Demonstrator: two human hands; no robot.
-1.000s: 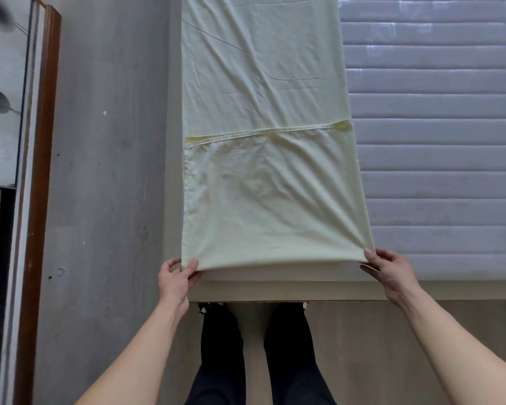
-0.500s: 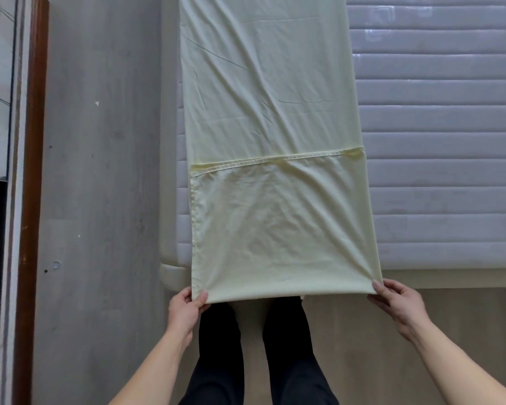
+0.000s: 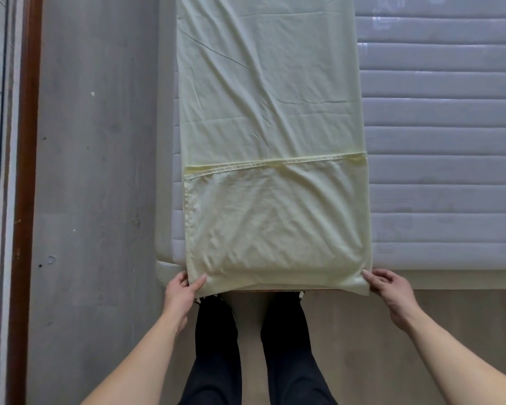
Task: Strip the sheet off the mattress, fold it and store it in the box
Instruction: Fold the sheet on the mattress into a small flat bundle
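A pale yellow sheet, folded into a long strip, lies along the left side of a grey quilted mattress. Its near end hangs a little over the foot of the bed, and a hem seam crosses it halfway down. My left hand pinches the near left corner of the sheet. At the near right corner, my right hand pinches the cloth between thumb and fingers. No box is in view.
A grey wall runs close along the left of the bed. Further left stands a brown wooden frame. My legs in dark trousers stand on a wooden floor at the foot of the bed.
Both hands have drawn the near end of the sheet toward me, so it now hangs over the mattress's foot edge. The hem seam has slid nearer too.
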